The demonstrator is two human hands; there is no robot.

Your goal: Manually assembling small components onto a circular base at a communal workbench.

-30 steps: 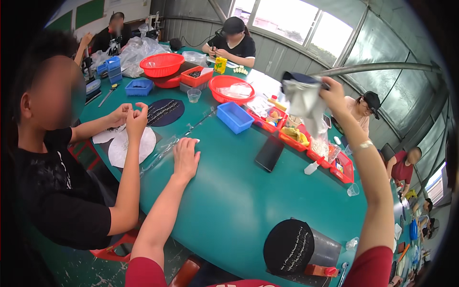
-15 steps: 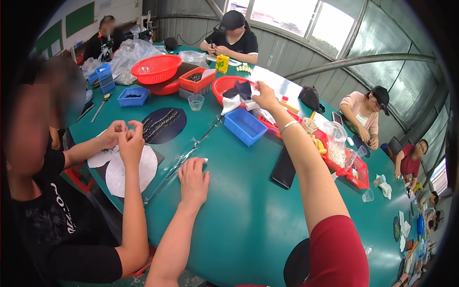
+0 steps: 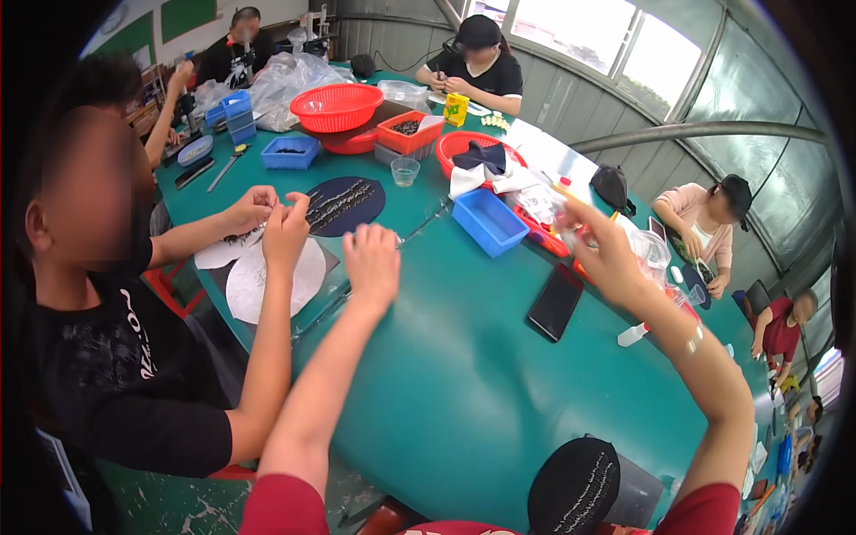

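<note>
My left hand (image 3: 372, 265) is over the green table (image 3: 428, 383), its fingers curled together beside a long clear plastic strip (image 3: 334, 308). The fingertips are bent out of sight, so anything in them is hidden. Smeared by motion, my right hand (image 3: 611, 250) hangs above the table, right of the blue tray (image 3: 489, 223) and the black phone (image 3: 555, 301). Its fingers are bent, with something pale and translucent by them; I cannot tell whether they hold it. A black oval cloth piece (image 3: 571, 490) with beaded rows lies at the near edge, close to my body.
At my left, a person (image 3: 134, 357) works with both hands over white oval pieces (image 3: 272, 283). A dark beaded oval (image 3: 343, 207) lies beyond. Red baskets (image 3: 337, 109), a bead tray (image 3: 408, 134) and a clear cup (image 3: 404, 172) stand farther off. A small white bottle (image 3: 633, 335) lies at right.
My right hand has drawn back from the red basket toward me and to the right, its elbow now bent. My left hand is lifted or turned, fingers more curled. The view has shifted.
</note>
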